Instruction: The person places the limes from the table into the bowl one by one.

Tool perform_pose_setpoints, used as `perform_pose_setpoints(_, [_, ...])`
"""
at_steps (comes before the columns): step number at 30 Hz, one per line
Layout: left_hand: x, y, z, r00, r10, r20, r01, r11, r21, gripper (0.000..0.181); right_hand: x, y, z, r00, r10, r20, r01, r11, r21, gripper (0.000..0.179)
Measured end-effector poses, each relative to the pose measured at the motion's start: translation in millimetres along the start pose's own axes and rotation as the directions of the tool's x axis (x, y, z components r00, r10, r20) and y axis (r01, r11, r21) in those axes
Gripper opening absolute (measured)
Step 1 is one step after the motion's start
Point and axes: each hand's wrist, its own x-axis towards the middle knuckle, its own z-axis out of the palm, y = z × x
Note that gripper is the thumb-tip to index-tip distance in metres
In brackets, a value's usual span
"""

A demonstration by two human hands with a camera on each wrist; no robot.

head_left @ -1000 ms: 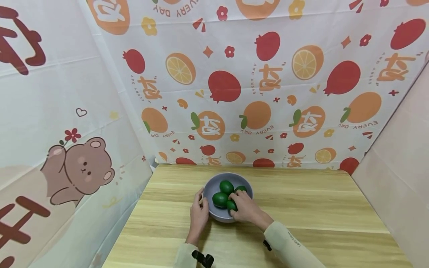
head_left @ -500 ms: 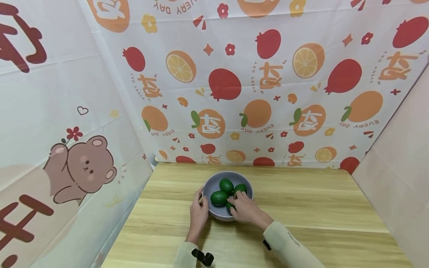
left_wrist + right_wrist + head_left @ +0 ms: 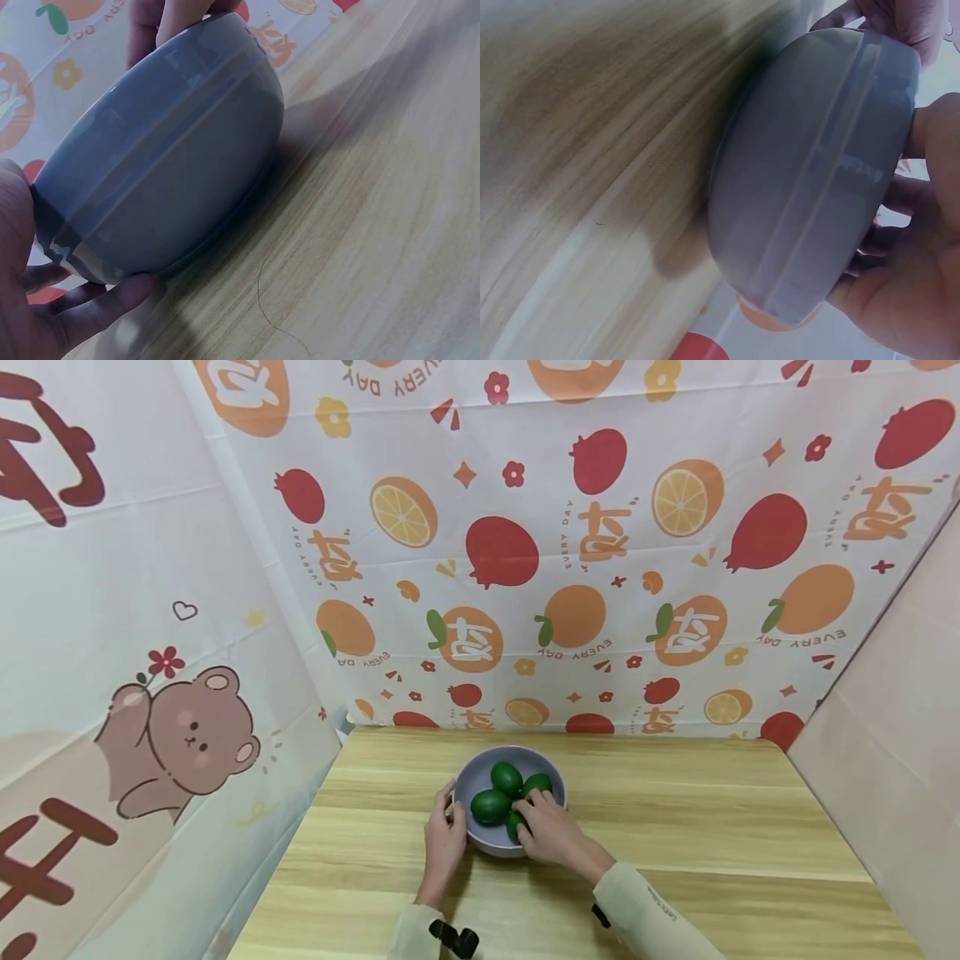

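A grey-purple bowl [image 3: 480, 837] stands on the wooden table in the head view, holding several smooth, dark green oval fruits. One fruit [image 3: 491, 807] lies at the left, another [image 3: 507, 778] at the back and a third [image 3: 537, 784] at the right. My left hand [image 3: 446, 837] grips the bowl's left side; in the left wrist view its fingers [image 3: 112, 306] curl under the bowl's lower wall. Over the front right rim reaches my right hand [image 3: 553, 831], thumb and fingers around the front fruit [image 3: 514, 827], which is partly hidden. The right wrist view shows mostly the bowl's outside [image 3: 802, 172].
The wooden table [image 3: 712, 827] extends around the bowl on both sides. Behind it hangs a fruit-print cloth [image 3: 570, 552], with a bear-print cloth [image 3: 195, 735] at the left and a pale cloth wall [image 3: 885, 735] at the right. Both forearms wear light sleeves with black wrist straps.
My right hand has shifted slightly, uncovering more of the right fruit and covering part of the front one. The left fruit has moved slightly left. My left hand stays at the bowl.
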Motion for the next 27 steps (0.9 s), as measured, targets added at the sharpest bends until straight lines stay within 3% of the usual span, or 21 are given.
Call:
perform_pose_setpoints(11, [-1.9,-1.0,-1.6,1.0,-0.002,-0.006,0.002,1.0,0.004,0.044,-2.5,-2.6,-1.5,0.999,-0.025,-0.042,0.024,1.0,-0.019,0.031])
perform_pose_setpoints(22, [0.1,0.6,-0.4,1.0,0.017,-0.021,-0.016,0.998,0.063,0.042,-4.6,-0.1,-4.2,1.0,-0.019,-0.001,0.019,1.0,-0.015,0.037])
perform_pose_setpoints(27, [3.7,2.8,-1.4,0.991,0.111,-0.074,-0.098,0.981,0.168,0.038,-1.2,0.6,-8.3,1.0,-0.007,-0.01,0.007,1.0,0.011,0.039])
